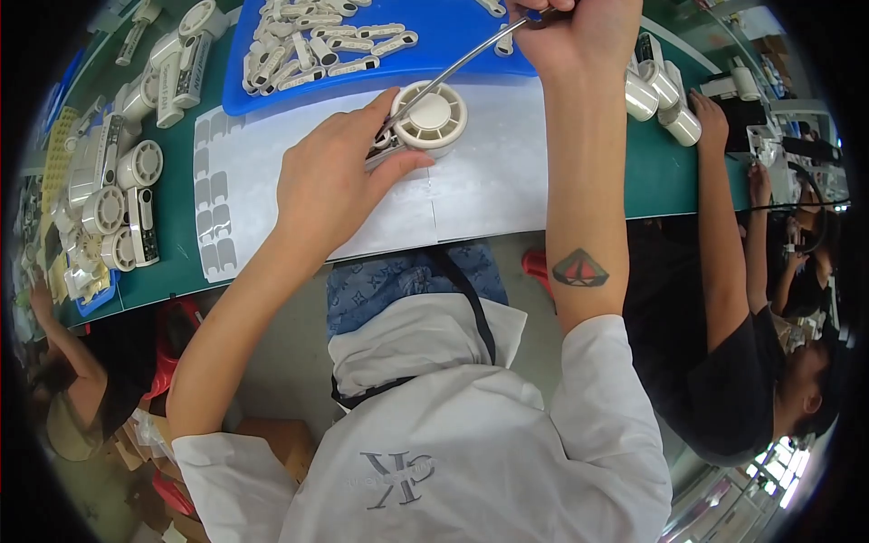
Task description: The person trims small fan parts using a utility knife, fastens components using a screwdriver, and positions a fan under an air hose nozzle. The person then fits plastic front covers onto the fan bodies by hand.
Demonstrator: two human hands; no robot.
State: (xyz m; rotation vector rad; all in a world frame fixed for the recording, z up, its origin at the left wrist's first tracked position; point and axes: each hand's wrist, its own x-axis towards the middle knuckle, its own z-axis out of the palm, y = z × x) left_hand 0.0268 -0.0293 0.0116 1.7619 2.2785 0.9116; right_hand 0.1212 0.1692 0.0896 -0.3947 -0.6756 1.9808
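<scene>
Large letters "CK" (pixel 398 480) (upside down here) stand on the white shirt (pixel 507 452).

Pale grey floor (pixel 290 362) shows beyond the near edge of the green table (pixel 656 181). Red stools (pixel 165 362) stand near that edge, a cardboard box (pixel 281 441) sits farther from the table, and bright window panes (pixel 797 462) glow well apart from it

Right grip (pixel 563 34) partly beyond top edge
</scene>
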